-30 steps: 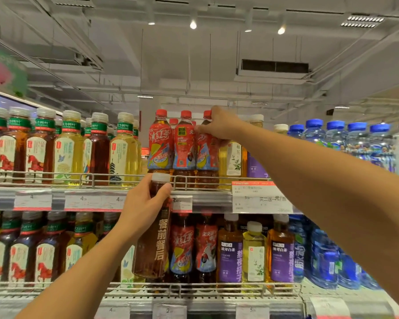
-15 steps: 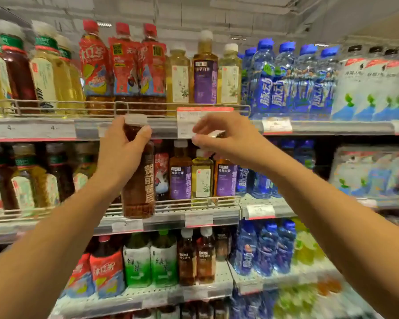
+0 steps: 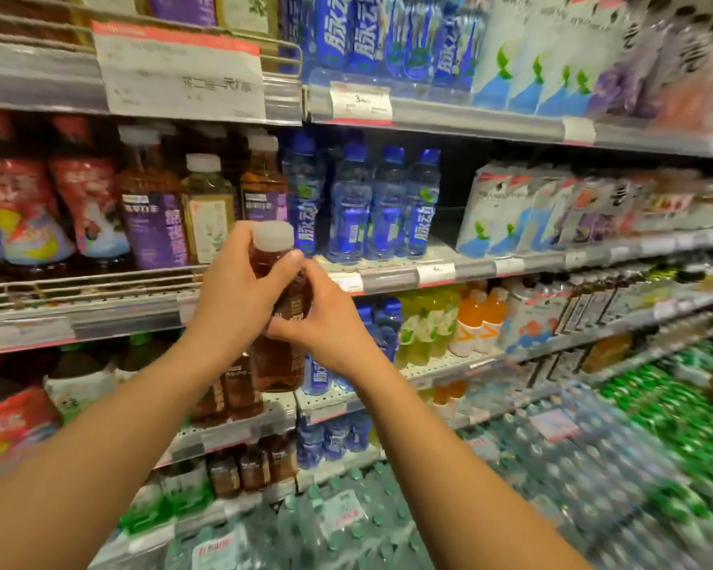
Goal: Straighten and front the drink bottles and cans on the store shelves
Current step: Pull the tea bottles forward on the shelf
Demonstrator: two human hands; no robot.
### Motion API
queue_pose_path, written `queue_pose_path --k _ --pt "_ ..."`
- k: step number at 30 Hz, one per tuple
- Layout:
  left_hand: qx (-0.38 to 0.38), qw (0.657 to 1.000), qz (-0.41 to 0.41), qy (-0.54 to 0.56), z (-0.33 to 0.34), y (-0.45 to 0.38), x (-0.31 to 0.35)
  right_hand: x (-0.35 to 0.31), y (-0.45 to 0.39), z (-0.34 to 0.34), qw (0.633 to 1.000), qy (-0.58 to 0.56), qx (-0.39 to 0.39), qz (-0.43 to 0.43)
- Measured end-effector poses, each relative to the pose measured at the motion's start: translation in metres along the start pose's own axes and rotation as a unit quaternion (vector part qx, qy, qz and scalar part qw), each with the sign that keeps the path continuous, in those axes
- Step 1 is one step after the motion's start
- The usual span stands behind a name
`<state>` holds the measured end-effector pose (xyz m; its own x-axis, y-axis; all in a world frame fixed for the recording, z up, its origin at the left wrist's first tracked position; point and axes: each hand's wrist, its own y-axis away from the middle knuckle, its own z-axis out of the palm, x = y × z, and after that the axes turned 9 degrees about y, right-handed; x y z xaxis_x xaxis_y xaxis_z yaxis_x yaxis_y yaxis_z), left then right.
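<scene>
Here, held out before the store shelves (image 3: 449, 129): brown tea bottle (image 3: 278, 364), white-capped, upright, level with the middle shelf edge. Left hand (image 3: 239, 290) wrapped round its neck and shoulder just under the cap; right hand (image 3: 326, 327) pinching the label area at mid-body, fingers (image 3: 289, 327) curled against it. Full of liquid, so probably fairly heavy; rigid plastic, smooth, likely slippery at the label. Best gripped at the waist or shoulder, not the cap. Label text mostly covered by hands. Lower shelves and right side badly blurred; the bottle's proper slot not identifiable.
</scene>
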<state>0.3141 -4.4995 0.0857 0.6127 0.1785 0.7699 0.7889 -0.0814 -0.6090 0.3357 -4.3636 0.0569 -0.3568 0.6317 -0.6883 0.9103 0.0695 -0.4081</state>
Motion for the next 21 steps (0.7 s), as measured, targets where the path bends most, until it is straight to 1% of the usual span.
queue_pose_path --k 2,3,4,6,8,10,11,13,15,18,20,21 --pt "-0.035 0.999 -0.005 -0.029 0.006 0.002 -0.01 0.017 -0.003 0.004 1.0 0.017 0.001 0.008" --pt "-0.065 0.996 -0.004 -0.059 0.005 0.002 -0.014 0.025 -0.004 0.007 1.0 0.027 0.0 0.013" --pt "-0.095 0.991 0.005 -0.099 0.001 0.0 -0.018 0.033 -0.005 0.011 0.999 0.037 -0.004 0.016" --pt "-0.141 0.967 0.041 -0.207 -0.016 -0.007 -0.032 0.048 -0.01 0.02 0.997 0.068 -0.011 0.025" --pt "-0.14 0.932 0.058 -0.328 -0.04 -0.013 -0.051 0.061 -0.017 0.03 0.994 0.095 -0.015 0.042" --pt "-0.118 0.897 0.043 -0.424 -0.063 -0.011 -0.073 0.072 -0.025 0.039 0.994 0.093 -0.014 0.06" --pt "-0.107 0.881 0.044 -0.458 -0.071 -0.006 -0.082 0.075 -0.029 0.043 0.993 0.094 -0.012 0.066" --pt "-0.097 0.863 0.064 -0.491 -0.078 0.004 -0.098 0.081 -0.035 0.05 0.992 0.103 -0.004 0.069" --pt "-0.057 0.869 0.066 -0.486 -0.079 0.012 -0.107 0.086 -0.038 0.056 0.992 0.111 0.005 0.061" --pt "0.016 0.895 0.044 -0.443 -0.09 0.012 -0.114 0.09 -0.035 0.063 0.99 0.129 0.009 0.049" --pt "0.027 0.907 0.02 -0.419 -0.1 0.01 -0.128 0.091 -0.034 0.066 0.989 0.142 0.022 0.04" --pt "0.021 0.911 0.008 -0.411 -0.105 0.007 -0.14 0.092 -0.033 0.068 0.989 0.143 0.028 0.038"
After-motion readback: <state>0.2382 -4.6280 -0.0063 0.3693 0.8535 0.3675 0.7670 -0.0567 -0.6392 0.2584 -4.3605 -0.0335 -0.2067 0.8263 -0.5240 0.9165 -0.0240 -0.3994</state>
